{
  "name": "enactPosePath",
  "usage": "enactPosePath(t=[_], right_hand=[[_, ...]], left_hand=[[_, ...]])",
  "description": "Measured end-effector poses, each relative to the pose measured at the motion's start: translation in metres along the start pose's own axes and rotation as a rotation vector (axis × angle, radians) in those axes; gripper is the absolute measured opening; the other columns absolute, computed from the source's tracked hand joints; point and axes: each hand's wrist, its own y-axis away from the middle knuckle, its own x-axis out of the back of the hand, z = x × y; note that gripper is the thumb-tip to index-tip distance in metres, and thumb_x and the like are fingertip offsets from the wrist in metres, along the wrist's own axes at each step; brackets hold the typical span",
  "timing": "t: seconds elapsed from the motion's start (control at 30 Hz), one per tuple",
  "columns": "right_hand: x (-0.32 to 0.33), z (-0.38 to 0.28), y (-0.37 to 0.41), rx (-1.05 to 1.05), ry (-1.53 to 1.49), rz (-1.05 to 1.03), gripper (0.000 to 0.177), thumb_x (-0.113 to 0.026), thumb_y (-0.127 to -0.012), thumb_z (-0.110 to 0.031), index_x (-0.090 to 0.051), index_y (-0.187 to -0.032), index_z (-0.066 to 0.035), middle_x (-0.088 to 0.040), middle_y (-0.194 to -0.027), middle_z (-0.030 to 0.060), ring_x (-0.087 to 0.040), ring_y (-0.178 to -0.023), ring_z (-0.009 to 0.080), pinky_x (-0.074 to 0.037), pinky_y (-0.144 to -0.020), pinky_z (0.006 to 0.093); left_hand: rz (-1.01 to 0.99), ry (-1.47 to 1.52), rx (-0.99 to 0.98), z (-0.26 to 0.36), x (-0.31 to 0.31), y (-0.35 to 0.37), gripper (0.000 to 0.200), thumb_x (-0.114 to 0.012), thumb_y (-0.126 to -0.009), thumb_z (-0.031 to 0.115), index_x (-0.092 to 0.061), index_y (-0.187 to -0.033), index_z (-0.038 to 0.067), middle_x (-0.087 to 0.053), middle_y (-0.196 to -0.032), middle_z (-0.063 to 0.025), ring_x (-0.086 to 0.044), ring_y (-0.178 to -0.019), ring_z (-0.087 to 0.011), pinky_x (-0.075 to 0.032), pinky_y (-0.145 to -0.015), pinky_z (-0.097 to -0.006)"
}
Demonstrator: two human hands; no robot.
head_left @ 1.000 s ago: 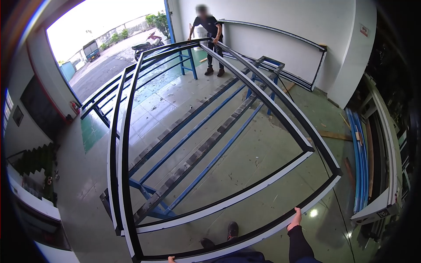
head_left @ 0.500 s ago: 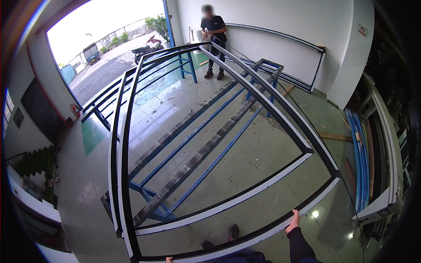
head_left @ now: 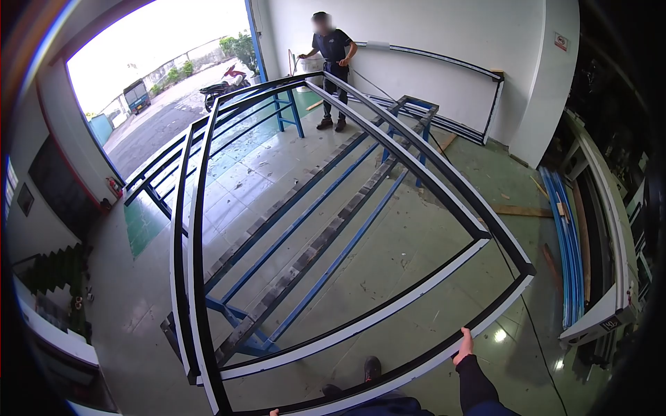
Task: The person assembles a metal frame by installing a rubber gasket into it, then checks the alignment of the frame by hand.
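Observation:
A large black and white rectangular frame (head_left: 511, 298) lies nearest me, its near bar running along the bottom of the view. A second similar frame (head_left: 388, 316) sits below and inside its outline. My right hand (head_left: 465, 345) is wrapped round the near bar at the lower right. Only a bit of my left hand (head_left: 275, 412) shows at the bottom edge, against the same bar; most of its fingers are out of view. Beneath the frames stands a blue rack with dark padded bars (head_left: 305, 260).
A person (head_left: 333, 52) stands at the far end, holding a thin dark cable. Another frame (head_left: 496, 104) leans on the back wall. Blue profiles (head_left: 558, 243) and a wooden strip (head_left: 524, 211) lie at right. A motorcycle (head_left: 223, 87) stands by the doorway.
The person at the far end has spread their hands apart. The cable's position has shifted on the right side. My view has shifted slightly; my right hand still grips the bar.

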Motion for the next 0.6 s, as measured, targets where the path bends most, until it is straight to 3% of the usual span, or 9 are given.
enactPosePath(t=[0.17, 0.27, 0.37, 0.4, 0.47, 0.57, 0.6], right_hand=[[-0.006, -0.007, 0.012, -0.019, 0.042, 0.038, 0.052, -0.067, -0.080, -0.043, -0.056, -0.119, -0.010, -0.061, -0.118, 0.0059, -0.059, -0.107, 0.0231, -0.047, -0.092, 0.0416], [-0.003, -0.005, 0.010, 0.015, 0.050, 0.001, 0.050, -0.067, -0.081, -0.043, -0.059, -0.117, -0.011, -0.063, -0.113, 0.0048, -0.060, -0.102, 0.0219, -0.048, -0.089, 0.0397], [0.001, -0.004, 0.005, -0.008, 0.010, -0.048, 0.046, -0.067, -0.083, -0.043, -0.060, -0.114, -0.010, -0.065, -0.109, 0.0049, -0.062, -0.100, 0.0216, -0.050, -0.086, 0.0391], [0.003, -0.002, 0.000, 0.000, -0.009, -0.119, 0.049, -0.067, -0.083, -0.044, -0.060, -0.116, -0.008, -0.065, -0.112, 0.0058, -0.062, -0.103, 0.0227, -0.050, -0.089, 0.0396], [0.006, 0.001, -0.005, 0.029, 0.012, -0.117, 0.058, -0.067, -0.083, -0.047, -0.058, -0.123, -0.006, -0.064, -0.118, 0.0070, -0.062, -0.107, 0.0242, -0.050, -0.091, 0.0407], [0.017, 0.008, -0.024, 0.113, 0.036, 0.006, 0.065, -0.068, -0.083, -0.049, -0.056, -0.128, -0.005, -0.063, -0.124, 0.0075, -0.062, -0.109, 0.0254, -0.050, -0.091, 0.0419], [0.015, 0.005, -0.021, 0.099, 0.022, -0.006, 0.067, -0.068, -0.082, -0.050, -0.056, -0.129, -0.005, -0.062, -0.125, 0.0076, -0.061, -0.109, 0.0254, -0.050, -0.092, 0.0420]], left_hand=[[-0.064, -0.009, 0.003, -0.006, 0.015, -0.016, 0.066, -0.064, -0.083, 0.054, -0.051, -0.133, 0.013, -0.055, -0.129, -0.0123, -0.058, -0.107, -0.0329, -0.055, -0.082, -0.0538], [0.035, -0.059, -0.089, 0.008, -0.003, 0.026, 0.081, -0.062, -0.082, 0.066, -0.045, -0.142, 0.014, -0.053, -0.133, -0.0120, -0.056, -0.111, -0.0326, -0.054, -0.084, -0.0521], [0.123, -0.088, -0.113, 0.032, 0.018, 0.022, 0.088, -0.061, -0.081, 0.072, -0.041, -0.147, 0.018, -0.053, -0.135, -0.0104, -0.056, -0.111, -0.0326, -0.053, -0.086, -0.0503], [0.113, -0.111, -0.190, 0.047, 0.019, 0.035, 0.098, -0.070, -0.077, 0.068, -0.038, -0.147, 0.007, -0.052, -0.137, -0.0146, -0.056, -0.111, -0.0337, -0.051, -0.090, -0.0491], [0.802, -0.351, -0.298, 0.050, 0.071, -0.060, 0.104, -0.081, -0.071, 0.059, -0.041, -0.140, -0.007, -0.055, -0.131, -0.0199, -0.056, -0.109, -0.0344, -0.050, -0.091, -0.0488], [0.809, -0.629, -0.683, 0.080, 0.090, -0.054, 0.104, -0.088, -0.065, 0.052, -0.044, -0.131, -0.016, -0.059, -0.122, -0.0237, -0.058, -0.107, -0.0353, -0.049, -0.092, -0.0499], [0.867, -0.659, -0.658, 0.089, 0.100, -0.064, 0.097, -0.088, -0.066, 0.049, -0.048, -0.128, -0.013, -0.061, -0.120, -0.0228, -0.059, -0.105, -0.0341, -0.050, -0.091, -0.0493]])
